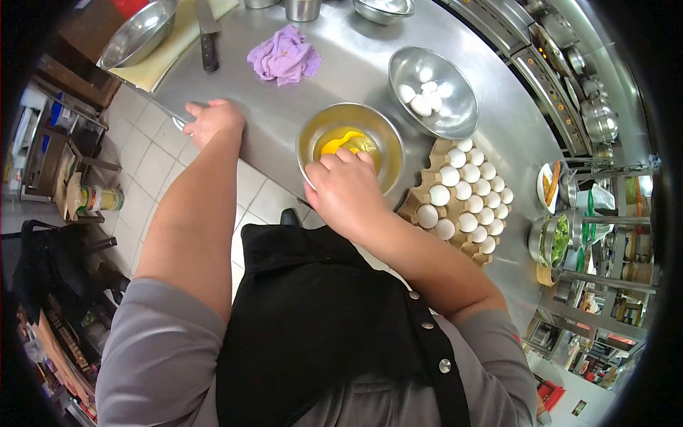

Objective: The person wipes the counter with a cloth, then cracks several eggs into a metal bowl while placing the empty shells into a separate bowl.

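My right hand [345, 191] curls over the near rim of a metal bowl [392, 132], its fingertips reaching inside and partly hidden. Cracked raw eggs [341, 141], yellow yolk with clear white, lie in that bowl. At the front edge of the steel table, my left hand [215, 122] is closed around a curved metal piece that looks like a handle [181, 124]; most of its grip is hidden. Beyond the egg bowl, a wider steel bowl [455, 82] contains several white eggshells or eggs [421, 105]. A cardboard tray [420, 193] of white eggs [467, 223] stands to the right.
A crumpled purple cloth [284, 55] lies on the steel table [341, 60]. Farther left are a black-handled knife [208, 44], a cutting board [178, 50] and a tilted metal colander [142, 34]. Stoves [548, 85] and a bowl of greens [560, 240] are on the right.
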`<action>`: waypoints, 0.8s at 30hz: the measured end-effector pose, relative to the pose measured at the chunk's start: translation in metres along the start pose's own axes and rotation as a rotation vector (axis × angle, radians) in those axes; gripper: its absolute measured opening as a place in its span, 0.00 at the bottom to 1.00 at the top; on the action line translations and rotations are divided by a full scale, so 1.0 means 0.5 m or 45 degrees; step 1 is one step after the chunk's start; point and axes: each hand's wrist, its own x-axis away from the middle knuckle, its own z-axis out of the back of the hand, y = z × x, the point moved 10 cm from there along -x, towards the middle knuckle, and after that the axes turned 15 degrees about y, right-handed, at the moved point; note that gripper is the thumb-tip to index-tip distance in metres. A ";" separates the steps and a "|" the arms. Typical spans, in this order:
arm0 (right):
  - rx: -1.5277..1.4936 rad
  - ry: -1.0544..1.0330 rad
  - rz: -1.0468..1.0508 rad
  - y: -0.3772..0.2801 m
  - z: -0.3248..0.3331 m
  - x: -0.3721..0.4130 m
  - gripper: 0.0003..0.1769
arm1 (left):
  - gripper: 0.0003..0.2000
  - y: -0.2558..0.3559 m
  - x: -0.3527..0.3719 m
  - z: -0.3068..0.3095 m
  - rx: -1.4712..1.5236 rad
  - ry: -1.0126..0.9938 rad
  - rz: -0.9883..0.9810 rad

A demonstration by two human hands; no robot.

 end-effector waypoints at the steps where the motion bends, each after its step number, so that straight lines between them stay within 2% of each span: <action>1: -0.028 0.012 0.000 -0.002 -0.002 -0.007 0.08 | 0.34 0.001 0.000 -0.001 0.000 0.003 -0.001; 6: -0.218 0.080 -0.024 0.028 0.010 -0.031 0.14 | 0.34 -0.002 -0.006 -0.010 0.008 0.010 -0.016; 8: -0.175 0.119 -0.023 0.085 0.051 -0.045 0.11 | 0.34 -0.005 -0.007 -0.010 0.013 0.002 -0.006; 9: -0.127 0.096 -0.055 0.121 0.072 -0.050 0.06 | 0.34 -0.005 -0.005 -0.008 0.017 -0.003 0.003; 11: -0.127 0.156 -0.092 0.180 0.111 -0.042 0.06 | 0.34 -0.007 -0.010 -0.014 0.038 0.001 0.021; 15: -0.055 -0.046 -0.025 0.202 0.130 -0.009 0.13 | 0.35 -0.013 -0.018 -0.028 0.059 0.019 0.045; 18: 0.012 -0.142 0.141 0.178 0.111 0.005 0.12 | 0.35 -0.012 -0.016 -0.028 0.062 0.021 0.044; 21: -0.019 -0.273 0.193 0.167 0.076 0.007 0.14 | 0.35 -0.008 -0.012 -0.025 0.062 0.013 0.051; 24: 0.055 -0.383 0.297 0.148 0.053 0.002 0.12 | 0.35 -0.006 -0.011 -0.023 0.056 -0.006 0.044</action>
